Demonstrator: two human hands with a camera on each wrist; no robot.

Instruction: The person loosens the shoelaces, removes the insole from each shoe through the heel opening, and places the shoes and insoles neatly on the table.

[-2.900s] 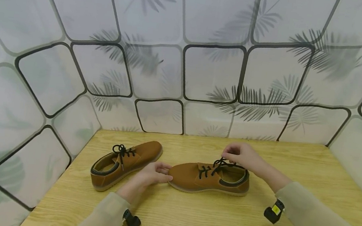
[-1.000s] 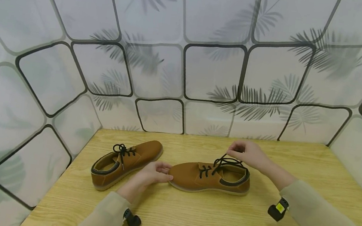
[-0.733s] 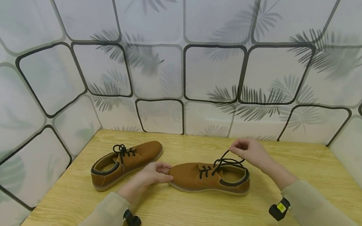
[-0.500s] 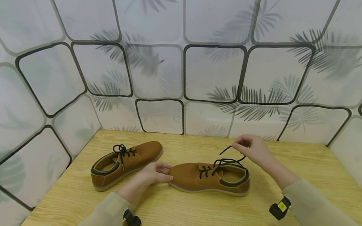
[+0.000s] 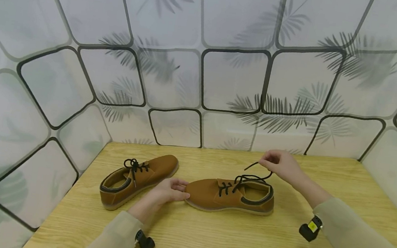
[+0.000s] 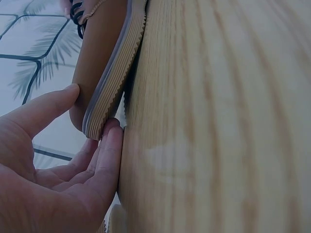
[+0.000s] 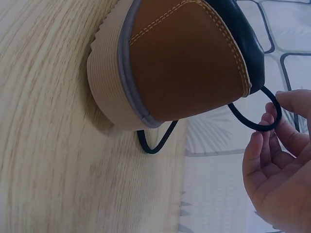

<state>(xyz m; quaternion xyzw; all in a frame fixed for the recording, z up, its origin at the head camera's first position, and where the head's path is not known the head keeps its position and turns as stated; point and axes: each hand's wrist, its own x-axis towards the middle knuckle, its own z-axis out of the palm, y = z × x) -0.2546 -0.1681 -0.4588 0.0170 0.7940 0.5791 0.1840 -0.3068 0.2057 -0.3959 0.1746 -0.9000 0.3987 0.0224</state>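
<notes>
A brown shoe (image 5: 208, 193) with black laces lies sole down, its toe pointing left. My left hand (image 5: 166, 191) holds that toe; in the left wrist view the thumb (image 6: 63, 99) presses the upper and the fingertips meet the edge of the sole. Above the shoe's opening, my right hand (image 5: 280, 166) pinches a black shoelace (image 5: 251, 165) between thumb and fingers. One end of the lace sticks out freely to the left of the fingertips. In the right wrist view a lace loop (image 7: 243, 120) curves from behind the heel (image 7: 189, 63) to the fingers.
Left of my left hand stands a matching brown shoe (image 5: 157, 168), its black lace tied in a bow (image 5: 133, 163). Both shoes are on a light wooden table (image 5: 221, 242). Patterned cloth walls (image 5: 233, 83) enclose the back and sides.
The right hand has risen and moved right, drawing the lace up from the shoe. The lace's end, earlier down at the shoe, now hangs loose. The left hand has stayed in place.
</notes>
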